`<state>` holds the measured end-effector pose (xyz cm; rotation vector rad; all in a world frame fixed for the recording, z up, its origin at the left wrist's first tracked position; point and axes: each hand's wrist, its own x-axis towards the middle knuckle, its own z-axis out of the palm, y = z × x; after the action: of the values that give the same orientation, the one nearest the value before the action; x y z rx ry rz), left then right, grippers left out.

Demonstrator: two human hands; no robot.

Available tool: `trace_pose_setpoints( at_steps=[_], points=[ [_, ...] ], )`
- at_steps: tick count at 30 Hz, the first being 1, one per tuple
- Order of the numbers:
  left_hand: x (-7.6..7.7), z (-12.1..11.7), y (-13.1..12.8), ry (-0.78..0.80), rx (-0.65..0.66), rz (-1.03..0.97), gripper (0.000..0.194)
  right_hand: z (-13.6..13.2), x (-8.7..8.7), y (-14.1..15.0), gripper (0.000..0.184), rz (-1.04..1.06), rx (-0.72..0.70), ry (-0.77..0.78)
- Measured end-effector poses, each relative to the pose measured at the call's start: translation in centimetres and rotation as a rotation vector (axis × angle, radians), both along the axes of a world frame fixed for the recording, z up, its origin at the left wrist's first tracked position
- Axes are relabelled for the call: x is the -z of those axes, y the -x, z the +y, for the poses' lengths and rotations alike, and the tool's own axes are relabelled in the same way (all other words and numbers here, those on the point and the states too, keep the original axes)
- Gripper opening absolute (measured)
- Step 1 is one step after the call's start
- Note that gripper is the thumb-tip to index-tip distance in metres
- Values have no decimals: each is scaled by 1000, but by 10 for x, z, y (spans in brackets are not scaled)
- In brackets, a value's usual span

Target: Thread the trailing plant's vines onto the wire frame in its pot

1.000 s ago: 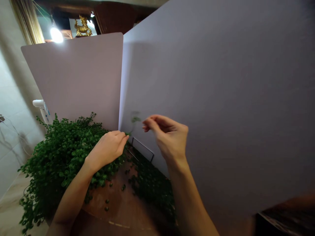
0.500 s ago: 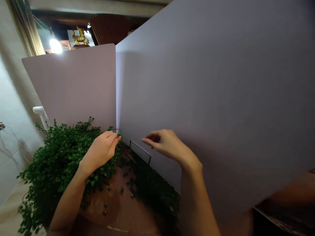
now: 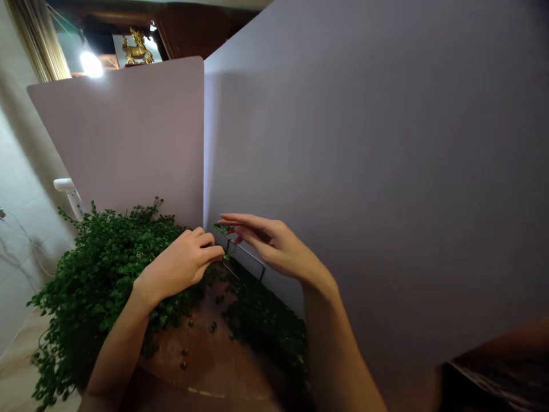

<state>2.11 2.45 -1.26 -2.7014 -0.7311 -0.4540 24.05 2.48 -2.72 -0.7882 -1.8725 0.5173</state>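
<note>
A thin green sprig with small round leaves (image 3: 222,229) is pinched by its lower part between the thumb and fingers of my left hand (image 3: 180,264). My right hand (image 3: 281,245) is at the sprig's upper leaves, index finger stretched out above them and thumb lower, with a gap between. Whether its fingertips touch the leaves I cannot tell. Left of and beneath my left hand spreads a big heap of the same leafy stems (image 3: 115,269). A dark green pile of leaves (image 3: 268,323) lies in shadow below my right hand.
Loose leaves dot the brown round tabletop (image 3: 206,366). A thin metal wire frame (image 3: 246,254) stands behind the hands. Tall pale panels (image 3: 369,143) rise at the back and right. A lit bulb (image 3: 91,64) and golden figurine (image 3: 137,48) are beyond; a white device (image 3: 71,194) stands left.
My right hand first drew down and away to the right, then came back left to the sprig, its fingers opening out. My left hand stays pinched, shifting only slightly.
</note>
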Motion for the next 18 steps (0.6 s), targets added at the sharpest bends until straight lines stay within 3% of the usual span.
trace_pose_setpoints(
  at_steps=[3, 7, 13, 18],
  points=[
    [0, 0, 0, -1, -1, 3, 22, 3, 1, 5, 28, 62, -42, 45],
    [2, 1, 1, -32, -25, 11, 22, 2, 1, 6, 23, 83, 76, 4],
    [2, -2, -3, -127, -45, -19, 31, 5, 4, 7, 19, -132, 363, -273],
    [3, -1, -5, -206, -80, -21, 37, 11, 9, 3, 21, -301, 522, -450]
  ],
)
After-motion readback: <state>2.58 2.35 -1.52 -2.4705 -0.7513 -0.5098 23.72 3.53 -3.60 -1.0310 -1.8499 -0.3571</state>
